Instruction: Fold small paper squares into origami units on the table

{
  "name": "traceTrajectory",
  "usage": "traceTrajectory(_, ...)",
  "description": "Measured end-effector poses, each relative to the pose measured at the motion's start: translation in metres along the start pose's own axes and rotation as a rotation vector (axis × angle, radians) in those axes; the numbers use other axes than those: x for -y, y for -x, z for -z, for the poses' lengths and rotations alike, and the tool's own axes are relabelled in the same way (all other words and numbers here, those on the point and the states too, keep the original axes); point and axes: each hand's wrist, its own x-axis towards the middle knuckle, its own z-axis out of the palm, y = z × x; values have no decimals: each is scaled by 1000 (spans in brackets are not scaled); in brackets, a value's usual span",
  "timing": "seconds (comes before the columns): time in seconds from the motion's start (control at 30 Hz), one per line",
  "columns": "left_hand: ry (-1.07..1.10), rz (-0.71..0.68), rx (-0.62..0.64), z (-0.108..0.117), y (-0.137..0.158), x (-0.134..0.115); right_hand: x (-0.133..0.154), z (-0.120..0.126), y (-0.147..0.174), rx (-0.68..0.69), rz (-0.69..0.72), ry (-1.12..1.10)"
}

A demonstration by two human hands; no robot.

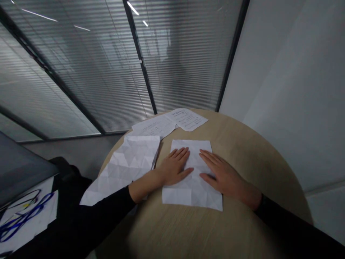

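A creased sheet of white paper (192, 196) lies flat on the round wooden table, with fold lines across its surface. My left hand (176, 167) rests flat on its left side, fingers stretched out and thumb pointing right. On its right side lies my right hand (221, 174), palm down with fingers extended toward the upper left. A gap of bare paper shows between the two hands. Left of this sheet, more crumpled white paper (126, 162) spreads over the table's left part, partly covered by my left forearm.
Two printed sheets (185, 118) lie overlapping at the table's far edge. Glass panels with blinds (183, 72) stand behind the round table (258, 165), and a plain wall (291, 90) is at the right. Blue cables (27, 216) lie on white papers at the lower left.
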Motion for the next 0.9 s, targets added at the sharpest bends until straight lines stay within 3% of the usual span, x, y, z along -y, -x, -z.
traceTrajectory(0.17, 29, 17, -56, -14, 2, 6, -15, -18, 2, 91, 20, 67)
traceTrajectory(0.4, 88, 35, -72, -6, 3, 3, -55, -10, -18, 112, 51, 63)
traceTrajectory(0.6, 122, 45, -158, -5, 6, 4, -83, -7, -37, 128, 62, 33)
traceTrajectory(0.7, 180, -31, -200, 2, 7, 3, -88, -1, -41, 90, 33, 16)
traceTrajectory(0.9, 359, -384, -123, 11, 11, 1, -78, 11, -29, -76, 67, -96)
